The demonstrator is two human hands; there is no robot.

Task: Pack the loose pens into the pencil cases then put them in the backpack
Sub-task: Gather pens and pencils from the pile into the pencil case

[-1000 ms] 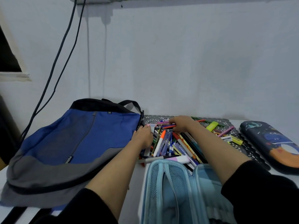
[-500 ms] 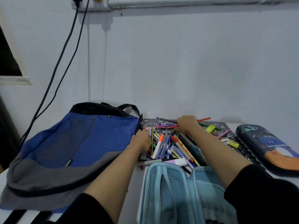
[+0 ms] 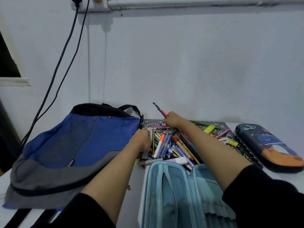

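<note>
Gathering step, I judge. Right hand (image 3: pixel 172 121) pinches pens (image 3: pixel 159 109) above pile (image 3: pixel 171 148) at desk (image 3: pixel 137 178) far edge. Left hand (image 3: pixel 142 140) rests on pile, grip unclear. Next: drop into open blue case (image 3: pixel 172 186), near edge.

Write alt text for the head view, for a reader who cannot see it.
The right hand grips a pen raised above a pile of loose pens, while the left hand touches its left edge. An open light-blue pencil case lies nearest, a blue backpack left, a closed dark pencil case right.
</note>
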